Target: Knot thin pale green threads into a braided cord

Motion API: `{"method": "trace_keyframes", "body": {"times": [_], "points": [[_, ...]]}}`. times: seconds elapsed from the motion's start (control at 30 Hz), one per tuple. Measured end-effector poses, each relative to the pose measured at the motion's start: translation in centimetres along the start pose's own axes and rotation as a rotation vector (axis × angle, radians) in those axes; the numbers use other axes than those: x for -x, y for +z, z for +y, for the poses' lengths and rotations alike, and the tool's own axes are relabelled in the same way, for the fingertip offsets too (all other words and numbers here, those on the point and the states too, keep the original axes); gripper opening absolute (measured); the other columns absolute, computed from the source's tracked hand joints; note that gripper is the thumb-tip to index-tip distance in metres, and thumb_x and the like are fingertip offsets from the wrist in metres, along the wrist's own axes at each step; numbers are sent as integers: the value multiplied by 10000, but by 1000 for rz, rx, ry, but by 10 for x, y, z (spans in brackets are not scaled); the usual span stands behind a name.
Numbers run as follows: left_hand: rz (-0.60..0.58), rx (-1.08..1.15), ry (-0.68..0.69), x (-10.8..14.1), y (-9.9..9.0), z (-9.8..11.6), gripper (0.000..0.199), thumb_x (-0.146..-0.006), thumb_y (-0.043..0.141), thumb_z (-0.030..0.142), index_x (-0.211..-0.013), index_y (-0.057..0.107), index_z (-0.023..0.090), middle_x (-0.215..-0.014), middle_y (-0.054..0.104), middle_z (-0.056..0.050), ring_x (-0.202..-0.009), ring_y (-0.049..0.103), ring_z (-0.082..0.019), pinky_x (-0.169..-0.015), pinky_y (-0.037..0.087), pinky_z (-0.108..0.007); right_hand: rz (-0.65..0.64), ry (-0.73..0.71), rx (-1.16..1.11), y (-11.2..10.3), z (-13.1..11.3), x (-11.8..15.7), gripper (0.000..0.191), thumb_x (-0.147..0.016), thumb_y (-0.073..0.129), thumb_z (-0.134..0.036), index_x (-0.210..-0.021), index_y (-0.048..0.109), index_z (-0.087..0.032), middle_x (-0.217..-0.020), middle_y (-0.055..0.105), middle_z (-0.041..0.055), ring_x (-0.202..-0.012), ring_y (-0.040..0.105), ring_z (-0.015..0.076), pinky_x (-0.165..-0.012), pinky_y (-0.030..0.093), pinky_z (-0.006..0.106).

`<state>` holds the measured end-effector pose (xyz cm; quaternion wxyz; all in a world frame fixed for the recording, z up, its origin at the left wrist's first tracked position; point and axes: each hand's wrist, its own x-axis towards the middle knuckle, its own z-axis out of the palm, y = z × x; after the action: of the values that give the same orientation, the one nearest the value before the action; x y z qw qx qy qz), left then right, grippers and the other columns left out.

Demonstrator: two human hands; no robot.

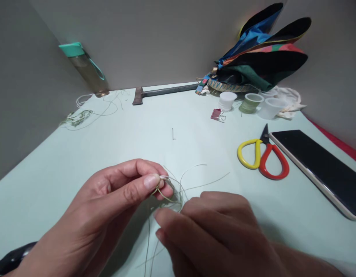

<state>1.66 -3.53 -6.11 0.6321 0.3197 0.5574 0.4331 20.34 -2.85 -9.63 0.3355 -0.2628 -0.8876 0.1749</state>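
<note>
My left hand (117, 200) is closed, with thumb and forefinger pinching a small bundle of thin green and white cord (165, 197). Loops of the cord curve out to the right of those fingertips. Loose ends trail over the table toward the right and down toward the near edge. Close beside the bundle is my right hand (221, 227), its fingers curled and pressed together. Some strands run up to and behind its fingers, which hide whatever they pinch.
Yellow-and-red-handled scissors (263, 156) and a phone (316, 169) lie at right. Behind them are thread spools (251, 104), a binder clip (216, 114) and a colourful fabric item (253, 57). A hammer (166, 91), a bottle (85, 69) and tangled cord (79, 117) occupy the back and left.
</note>
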Motion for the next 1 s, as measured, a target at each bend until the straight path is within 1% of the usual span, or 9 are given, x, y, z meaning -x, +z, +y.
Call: {"method": "trace_keyframes", "body": {"times": [0.07,0.13,0.23,0.33,0.43,0.53,0.7,0.9,1.0], "points": [[-6,16,-6,-2,5,3,231,-749,833,448,-770,773,226,-656,693,-49,-693,654,-252,-646,556,-338,83,150,-128,14,1,-4,178,-1003,551,-263,-860,654,-239,-645,687,-49,-497,625,120,-418,443,231],[-13,28,-6,-5,9,7,245,-746,828,464,-778,769,228,-638,681,-43,-685,654,-255,-645,555,-344,-7,303,-334,23,2,-11,150,-899,667,-312,-775,627,-239,-590,653,-53,-459,578,114,-408,418,207],[-17,32,11,-6,12,8,255,-752,826,472,-781,767,226,-650,680,-40,-681,648,-247,-632,549,-335,-194,535,-857,25,2,-20,215,-877,640,-222,-669,586,-209,-476,517,-74,-437,454,79,-428,377,165],[-8,6,31,-4,10,4,246,-768,830,459,-770,770,220,-690,688,-45,-682,632,-232,-613,543,-316,-180,580,-1097,19,-1,-24,281,-902,587,-122,-632,563,-193,-456,432,-92,-503,434,72,-522,399,156],[18,-61,29,0,2,-4,212,-796,845,417,-740,770,227,-776,694,-26,-683,592,-177,-604,533,-247,-179,589,-1063,16,-1,-22,293,-880,555,-59,-628,511,-203,-481,483,-76,-539,484,84,-564,431,172],[40,-117,66,1,-6,-11,228,-783,869,440,-710,773,247,-813,681,3,-697,585,-146,-596,534,-178,-183,586,-1045,17,0,-18,336,-918,516,-134,-589,508,-200,-547,547,-26,-579,513,104,-548,430,185],[38,-135,108,-3,-11,-18,213,-753,890,473,-708,787,292,-816,685,7,-677,617,-151,-564,562,-171,-182,515,-1002,16,1,-11,378,-931,535,-262,-572,431,-205,-541,460,-48,-477,418,66,-501,384,172],[44,-223,161,-2,-12,-18,181,-776,878,475,-741,781,327,-854,675,29,-757,609,-151,-625,552,-149,-233,379,-630,-2,0,-9,313,-963,568,-241,-686,426,-217,-646,551,-64,-596,556,64,-605,475,98],[3,-201,143,-2,-12,-17,189,-816,839,495,-767,770,325,-852,663,29,-710,596,-147,-599,541,-172,-145,337,-469,-6,-1,-6,294,-966,603,-247,-704,472,-225,-614,578,-83,-516,575,46,-523,468,75]]}}
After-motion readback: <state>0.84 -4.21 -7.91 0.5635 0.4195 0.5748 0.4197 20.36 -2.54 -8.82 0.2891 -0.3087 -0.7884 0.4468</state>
